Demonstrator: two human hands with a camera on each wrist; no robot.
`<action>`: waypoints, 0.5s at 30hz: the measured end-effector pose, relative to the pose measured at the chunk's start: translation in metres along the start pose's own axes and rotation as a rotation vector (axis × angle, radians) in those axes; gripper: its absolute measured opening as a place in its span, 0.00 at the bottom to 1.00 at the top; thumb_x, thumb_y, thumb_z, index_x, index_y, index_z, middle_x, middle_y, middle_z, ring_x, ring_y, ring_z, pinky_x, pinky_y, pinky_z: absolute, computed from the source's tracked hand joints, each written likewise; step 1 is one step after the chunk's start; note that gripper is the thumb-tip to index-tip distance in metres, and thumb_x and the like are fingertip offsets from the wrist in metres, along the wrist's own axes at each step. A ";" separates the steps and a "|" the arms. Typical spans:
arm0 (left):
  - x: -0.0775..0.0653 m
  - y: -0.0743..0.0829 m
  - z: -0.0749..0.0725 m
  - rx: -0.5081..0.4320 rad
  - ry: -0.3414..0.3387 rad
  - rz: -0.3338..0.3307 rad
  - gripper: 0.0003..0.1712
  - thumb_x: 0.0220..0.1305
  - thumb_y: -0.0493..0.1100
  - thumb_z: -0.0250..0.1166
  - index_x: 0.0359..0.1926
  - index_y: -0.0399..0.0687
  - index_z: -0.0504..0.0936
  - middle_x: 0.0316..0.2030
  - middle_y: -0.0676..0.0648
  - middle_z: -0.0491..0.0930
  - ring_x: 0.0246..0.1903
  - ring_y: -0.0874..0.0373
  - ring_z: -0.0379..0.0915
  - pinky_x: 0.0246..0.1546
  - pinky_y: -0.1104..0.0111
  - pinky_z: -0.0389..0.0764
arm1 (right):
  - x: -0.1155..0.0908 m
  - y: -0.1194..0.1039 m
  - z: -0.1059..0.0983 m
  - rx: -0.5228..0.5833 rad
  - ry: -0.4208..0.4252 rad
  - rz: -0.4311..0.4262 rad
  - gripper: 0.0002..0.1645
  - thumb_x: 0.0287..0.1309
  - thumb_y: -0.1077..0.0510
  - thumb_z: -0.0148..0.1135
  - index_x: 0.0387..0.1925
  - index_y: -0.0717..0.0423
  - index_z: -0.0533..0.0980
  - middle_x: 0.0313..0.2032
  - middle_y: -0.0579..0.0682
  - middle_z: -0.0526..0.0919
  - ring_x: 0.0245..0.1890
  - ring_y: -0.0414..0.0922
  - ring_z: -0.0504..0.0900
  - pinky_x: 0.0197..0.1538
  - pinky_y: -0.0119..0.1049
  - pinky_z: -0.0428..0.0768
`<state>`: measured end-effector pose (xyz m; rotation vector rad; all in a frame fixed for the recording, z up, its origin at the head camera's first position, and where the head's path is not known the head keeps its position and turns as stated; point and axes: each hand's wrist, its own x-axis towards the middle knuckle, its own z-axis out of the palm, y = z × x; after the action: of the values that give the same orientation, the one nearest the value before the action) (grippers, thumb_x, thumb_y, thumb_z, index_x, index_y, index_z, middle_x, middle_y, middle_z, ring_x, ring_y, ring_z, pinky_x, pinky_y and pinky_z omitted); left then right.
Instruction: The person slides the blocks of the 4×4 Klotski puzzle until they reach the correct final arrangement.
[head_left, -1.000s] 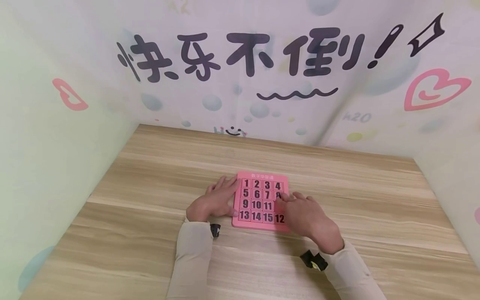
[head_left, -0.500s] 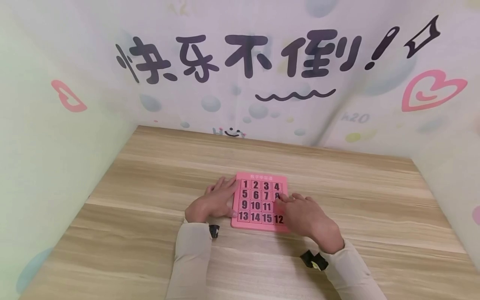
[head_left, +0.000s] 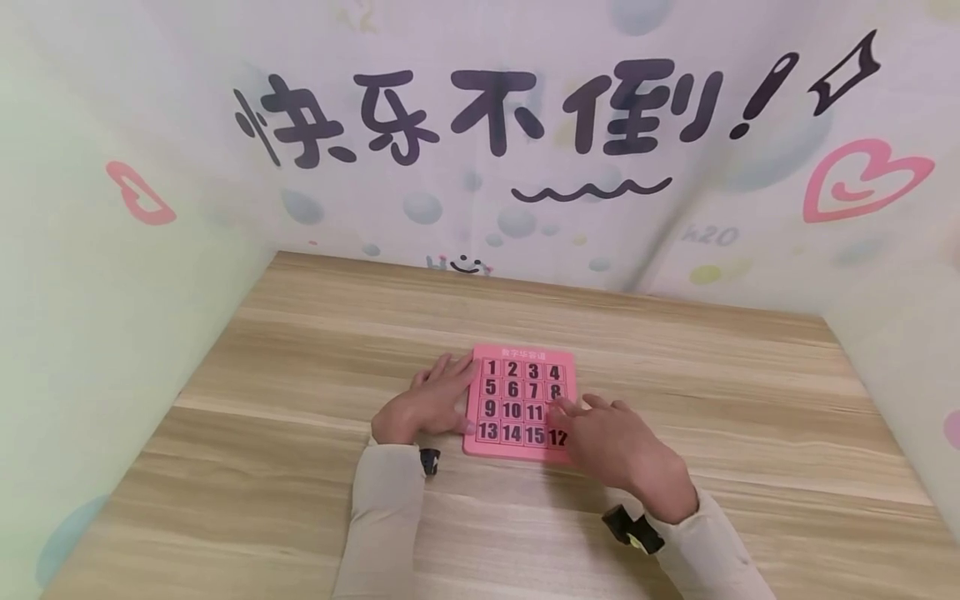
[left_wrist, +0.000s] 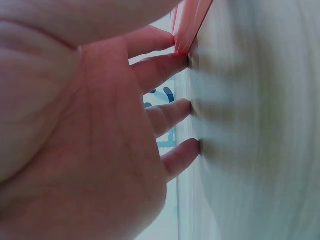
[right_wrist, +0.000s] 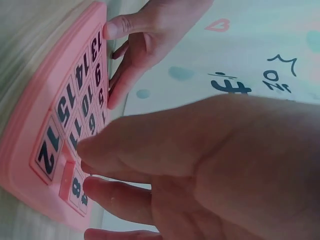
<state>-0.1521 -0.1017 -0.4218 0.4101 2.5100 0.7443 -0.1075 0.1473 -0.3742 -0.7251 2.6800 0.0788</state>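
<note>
A pink number sliding puzzle (head_left: 517,452) lies flat on the table. Its tiles read 1 to 15, with the 12 tile (right_wrist: 47,150) in the near right corner and a vacant slot between it and the 8 tile (right_wrist: 75,188). My left hand (head_left: 427,404) rests against the puzzle's left edge, thumb and index finger touching its side, other fingers spread onto the table. From the right, my right hand (head_left: 618,446) reaches over the board, fingertips at the 11 tile and the vacant slot. Whether those fingertips press on a tile is hard to tell.
The wood-grain table (head_left: 300,333) extends around the puzzle on all sides. A white printed backdrop (head_left: 450,208) with dark lettering stands behind it, and a pale side wall (head_left: 90,292) rises on the left.
My right hand has shifted slightly toward me, off the 8 tile, so its number shows more fully. My left hand and the puzzle have stayed in place.
</note>
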 end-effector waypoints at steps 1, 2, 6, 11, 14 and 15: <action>0.000 0.000 0.000 -0.001 0.000 0.003 0.57 0.57 0.43 0.72 0.79 0.49 0.46 0.80 0.47 0.39 0.78 0.43 0.25 0.75 0.45 0.35 | -0.002 -0.001 0.000 0.001 -0.003 0.001 0.27 0.71 0.63 0.46 0.69 0.50 0.70 0.70 0.53 0.69 0.68 0.64 0.67 0.65 0.66 0.67; 0.001 0.001 0.000 -0.003 0.000 0.006 0.57 0.57 0.43 0.73 0.79 0.49 0.46 0.79 0.47 0.39 0.78 0.43 0.25 0.75 0.44 0.35 | -0.003 -0.002 0.000 -0.004 -0.004 0.002 0.27 0.71 0.63 0.47 0.69 0.51 0.69 0.70 0.54 0.69 0.69 0.64 0.67 0.65 0.65 0.67; 0.001 0.002 0.001 0.000 -0.002 0.010 0.57 0.57 0.43 0.73 0.79 0.48 0.47 0.79 0.46 0.40 0.78 0.42 0.26 0.75 0.44 0.36 | -0.011 -0.006 0.002 -0.027 -0.016 0.007 0.28 0.70 0.65 0.48 0.70 0.54 0.68 0.70 0.53 0.69 0.69 0.63 0.66 0.66 0.64 0.67; 0.000 0.002 0.000 0.004 -0.003 0.002 0.57 0.57 0.43 0.72 0.79 0.49 0.46 0.80 0.47 0.39 0.78 0.43 0.25 0.75 0.45 0.35 | -0.022 -0.012 0.007 -0.063 -0.026 -0.003 0.29 0.66 0.66 0.52 0.68 0.52 0.72 0.68 0.51 0.72 0.68 0.61 0.69 0.64 0.63 0.69; 0.000 0.002 0.000 -0.002 -0.002 0.000 0.57 0.57 0.42 0.72 0.79 0.50 0.46 0.80 0.47 0.39 0.78 0.44 0.25 0.75 0.45 0.35 | -0.025 -0.016 0.008 -0.057 -0.032 0.002 0.30 0.65 0.66 0.53 0.67 0.49 0.72 0.68 0.51 0.73 0.68 0.60 0.69 0.65 0.64 0.68; 0.000 0.002 0.000 -0.003 -0.002 0.000 0.57 0.57 0.42 0.72 0.79 0.50 0.46 0.80 0.47 0.38 0.78 0.44 0.25 0.75 0.44 0.34 | -0.025 -0.017 0.009 -0.052 -0.036 0.007 0.30 0.64 0.66 0.53 0.67 0.48 0.72 0.68 0.51 0.73 0.68 0.61 0.69 0.65 0.64 0.68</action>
<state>-0.1515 -0.1003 -0.4206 0.4091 2.5069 0.7478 -0.0756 0.1460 -0.3726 -0.7236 2.6548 0.1621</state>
